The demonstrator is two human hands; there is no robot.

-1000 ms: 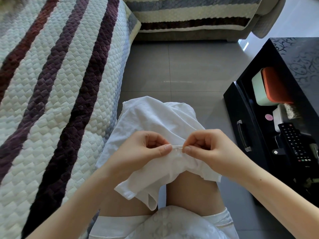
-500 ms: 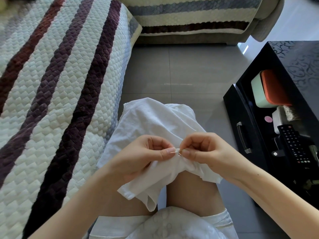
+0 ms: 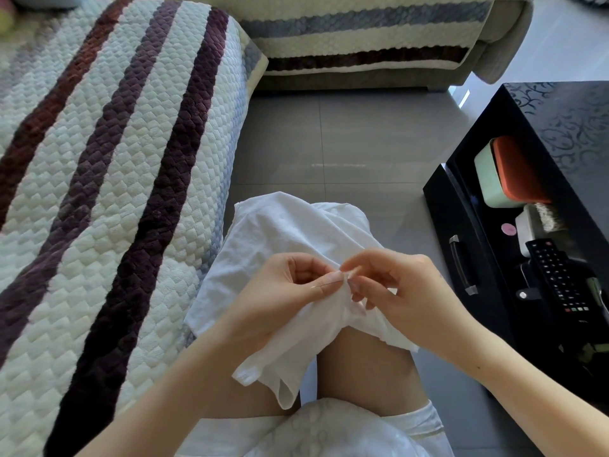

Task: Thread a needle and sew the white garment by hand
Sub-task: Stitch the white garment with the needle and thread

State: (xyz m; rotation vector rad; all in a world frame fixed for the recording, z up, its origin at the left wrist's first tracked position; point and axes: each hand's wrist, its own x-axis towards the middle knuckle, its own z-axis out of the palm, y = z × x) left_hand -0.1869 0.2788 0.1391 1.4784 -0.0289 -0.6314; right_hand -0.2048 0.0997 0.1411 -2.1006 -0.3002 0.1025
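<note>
The white garment [image 3: 290,232] lies draped over my knees, one corner hanging down between my legs. My left hand [image 3: 280,301] pinches a fold of the cloth between thumb and fingers. A thin silver needle [image 3: 326,285] pokes out across my left thumb, its right end buried in the fold. My right hand [image 3: 405,291] meets the left at the fold, thumb and forefinger pinched at the needle's right end, the other fingers curled over the cloth. No thread can be made out.
A quilted striped sofa cover [image 3: 108,192] fills the left; another sofa section [image 3: 362,37] runs along the back. At the right a black table's open drawer [image 3: 461,258] holds a remote control [image 3: 560,275] and a green and orange box [image 3: 504,173]. Grey tiled floor [image 3: 329,133] lies ahead.
My hands have closed together at the fold. The needle now sticks out leftward over my left thumb, pushed through the cloth, and my right fingers have loosened slightly.
</note>
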